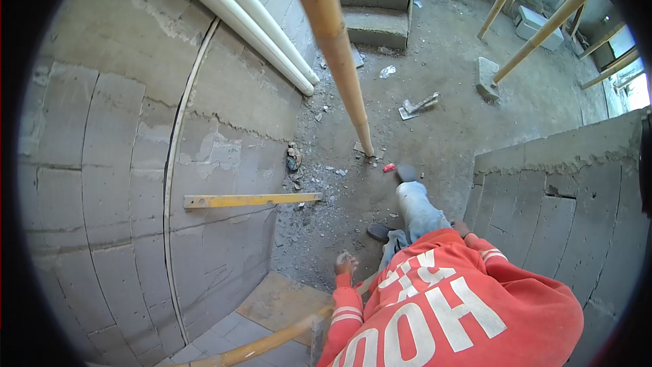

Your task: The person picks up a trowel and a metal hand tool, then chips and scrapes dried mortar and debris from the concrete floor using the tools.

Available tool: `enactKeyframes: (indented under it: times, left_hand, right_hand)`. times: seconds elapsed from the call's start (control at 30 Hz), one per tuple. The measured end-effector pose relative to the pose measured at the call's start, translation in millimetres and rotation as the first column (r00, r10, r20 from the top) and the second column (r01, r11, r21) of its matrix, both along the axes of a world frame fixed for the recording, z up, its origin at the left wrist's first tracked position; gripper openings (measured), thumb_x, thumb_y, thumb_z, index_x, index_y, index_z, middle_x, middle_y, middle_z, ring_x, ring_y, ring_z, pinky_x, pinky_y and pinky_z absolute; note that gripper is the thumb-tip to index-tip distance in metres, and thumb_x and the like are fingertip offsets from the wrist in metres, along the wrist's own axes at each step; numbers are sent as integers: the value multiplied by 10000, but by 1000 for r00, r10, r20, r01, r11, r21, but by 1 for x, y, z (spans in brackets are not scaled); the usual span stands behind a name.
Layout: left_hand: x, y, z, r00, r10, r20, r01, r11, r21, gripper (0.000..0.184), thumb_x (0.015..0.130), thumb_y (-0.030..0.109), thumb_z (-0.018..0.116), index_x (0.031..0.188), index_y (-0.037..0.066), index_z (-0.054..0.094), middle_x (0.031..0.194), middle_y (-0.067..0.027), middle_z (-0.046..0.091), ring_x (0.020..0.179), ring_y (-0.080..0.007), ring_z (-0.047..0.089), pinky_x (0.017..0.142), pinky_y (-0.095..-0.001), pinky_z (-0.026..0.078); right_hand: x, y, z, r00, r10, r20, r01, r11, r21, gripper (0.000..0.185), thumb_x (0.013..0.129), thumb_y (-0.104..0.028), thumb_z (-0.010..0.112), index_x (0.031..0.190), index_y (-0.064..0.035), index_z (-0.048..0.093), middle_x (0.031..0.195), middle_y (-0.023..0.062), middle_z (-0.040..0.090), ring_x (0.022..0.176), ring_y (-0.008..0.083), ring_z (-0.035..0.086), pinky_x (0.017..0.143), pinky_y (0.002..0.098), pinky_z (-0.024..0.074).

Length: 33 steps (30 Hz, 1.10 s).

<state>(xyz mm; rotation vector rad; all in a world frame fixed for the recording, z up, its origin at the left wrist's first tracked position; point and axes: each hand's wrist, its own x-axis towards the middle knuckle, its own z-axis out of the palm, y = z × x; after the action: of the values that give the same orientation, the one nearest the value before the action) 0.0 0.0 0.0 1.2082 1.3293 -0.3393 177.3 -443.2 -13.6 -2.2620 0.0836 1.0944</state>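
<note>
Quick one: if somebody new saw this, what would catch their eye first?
Probably the bright red sweatshirt with big white letters, filling the lower right. Next, the thick tan bamboo pole slanting down from top centre to the floor, and the two long white pipes against the wall at upper left.

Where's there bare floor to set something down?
The barest floor lies between the steps and the pale block, and between the front shoe and the right wall. Rubble crowds the floor along the left wall, near the yellow bar.
</note>
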Motion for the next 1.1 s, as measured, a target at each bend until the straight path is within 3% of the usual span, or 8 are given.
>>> enactKeyframes:
  times: [0.3, 0.37, 0.4, 0.47, 0.57, 0.8, 1.0, 1.1]
  left_hand:
    - [138, -66, 16, 995, 77, -61, -73, 995, 62, 200, 918, 170, 576, 1096, 78, 585, 888, -114, 681, 658, -211, 665, 520, -299, 497]
    - [102, -88, -53, 907, 421, 3, -408, 879, -247, 211, 910, 199, 569, 1081, 78, 588, 1002, -167, 654, 691, -295, 661, 580, -357, 526]
    - [87, -97, -93, 685, 720, -111, -669, 562, -486, 216, 898, 210, 565, 1066, 79, 593, 1086, -201, 631, 720, -354, 656, 630, -398, 548]
    - [126, -166, -56, 901, 385, -202, -408, 908, -91, 218, 893, 208, 528, 1052, 92, 621, 1032, -155, 663, 781, -342, 658, 687, -378, 545]
    - [151, -236, -56, 893, 131, -431, -167, 985, -45, 225, 899, 195, 518, 1056, 102, 649, 946, -108, 686, 785, -283, 664, 719, -367, 541]
    - [148, -347, 6, 775, -260, -576, 192, 965, -178, 222, 892, 180, 533, 1060, 105, 657, 915, -95, 686, 764, -257, 663, 711, -358, 542]
    - [164, -393, 53, 692, -332, -640, 240, 943, -230, 222, 885, 167, 545, 1064, 107, 663, 889, -85, 687, 746, -234, 663, 704, -351, 543]
    - [176, -397, 44, 707, -377, -599, 307, 926, -220, 222, 882, 161, 552, 1065, 108, 666, 876, -79, 687, 736, -223, 662, 700, -347, 543]
  right_hand:
    - [216, -79, 7, 726, -687, 34, 688, 725, -31, 115, 842, -116, 554, 921, -47, 603, 708, 101, 647, 540, 186, 652, 425, 301, 507]
    - [285, -95, -23, 777, -624, 89, 628, 777, -41, 158, 825, -134, 560, 947, -42, 601, 728, 125, 664, 604, 259, 675, 512, 375, 538]
    - [313, -105, -43, 873, -450, 191, 480, 862, -162, 156, 813, -169, 578, 917, -61, 619, 812, 155, 673, 741, 307, 672, 639, 407, 536]
    - [389, -112, -93, 834, -198, 514, 308, 941, -137, 266, 796, -268, 616, 967, -67, 646, 1044, 221, 647, 1019, 417, 596, 881, 476, 476]
    - [501, -118, -173, 996, 52, 73, -18, 915, -404, 453, 794, -358, 666, 1103, -34, 597, 1072, 235, 629, 1000, 409, 600, 864, 478, 484]
    - [664, -53, -333, 806, 588, 62, -519, 754, -402, 545, 738, -214, 697, 1222, -54, 507, 1189, 175, 585, 1099, 354, 570, 935, 444, 454]
    - [690, -8, -523, 393, 765, 510, -506, 643, -575, 311, 857, -178, 543, 1153, -83, 553, 1163, 150, 621, 1136, 306, 576, 978, 525, 373]
    - [683, 10, -540, 645, 764, 13, -674, 576, -463, 242, 913, -189, 460, 1092, -123, 610, 1006, 134, 682, 987, 330, 650, 937, 515, 415]
